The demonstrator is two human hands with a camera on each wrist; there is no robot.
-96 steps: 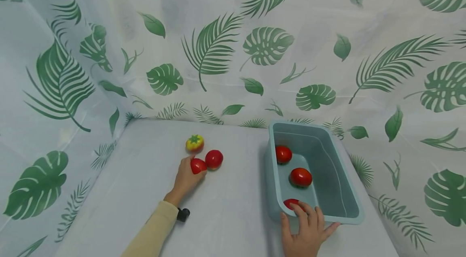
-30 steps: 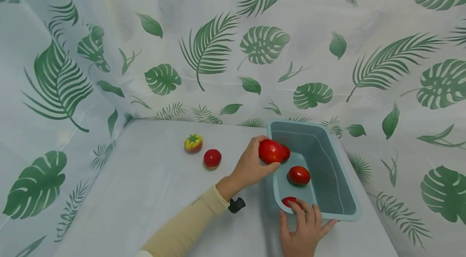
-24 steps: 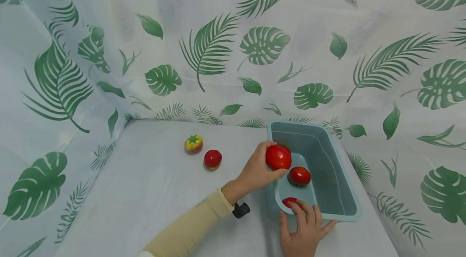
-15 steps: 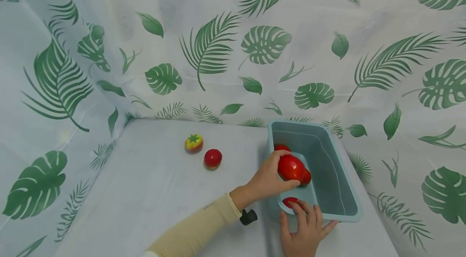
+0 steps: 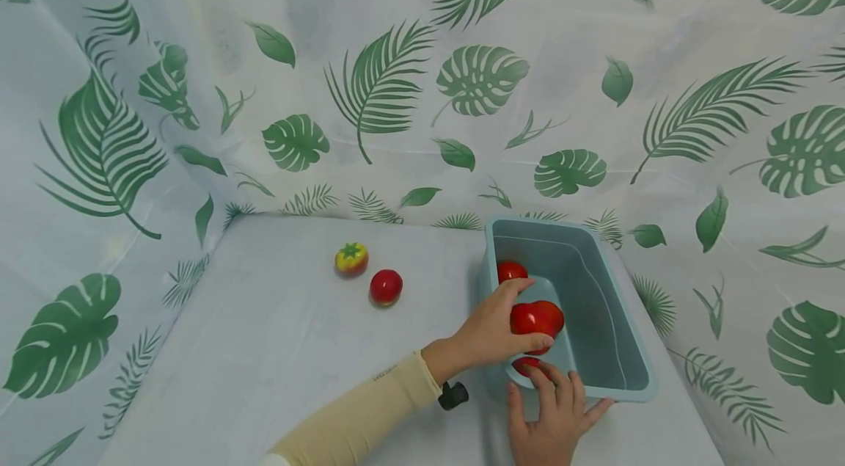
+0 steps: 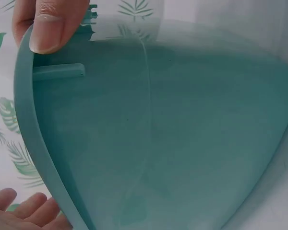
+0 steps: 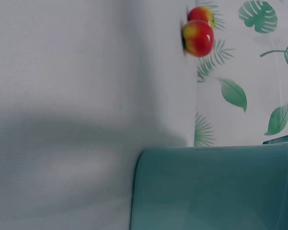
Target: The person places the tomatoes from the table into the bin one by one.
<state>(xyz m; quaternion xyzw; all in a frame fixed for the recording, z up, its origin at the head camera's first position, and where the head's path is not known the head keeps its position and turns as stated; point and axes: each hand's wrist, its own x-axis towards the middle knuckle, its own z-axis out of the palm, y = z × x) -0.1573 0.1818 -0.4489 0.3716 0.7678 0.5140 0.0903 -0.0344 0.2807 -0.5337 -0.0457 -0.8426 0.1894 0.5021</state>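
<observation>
My left hand point(image 5: 491, 323) reaches over the left rim of the blue-green bin point(image 5: 634, 334). Its thumb and index finger are spread around a toy red tomato point(image 5: 524, 319), with a gap showing under the index finger. That tomato sits against a second red tomato point(image 5: 551, 315). My right hand point(image 5: 551, 414) grips the bin's near rim, fingers over the edge beside a partly covered red fruit point(image 5: 526, 366). In the left wrist view, the right thumb point(image 6: 48, 33) presses the bin's outer wall point(image 6: 149, 120), and the left hand's fingers point(image 6: 31, 211) look loose above the rim.
Farther back in the bin lies another red tomato point(image 5: 511, 272). Left of the bin, a red apple-like fruit point(image 5: 386, 288) and a yellow-red fruit with a green leafy top point(image 5: 351, 259) lie on the white table point(image 5: 264, 348). A leaf-print sheet point(image 5: 396, 99) hangs behind.
My left hand took a red tomato from beside the apple-like fruit, carried it right into the bin and lowered it; its fingers now stand wider. The right hand has stayed on the rim.
</observation>
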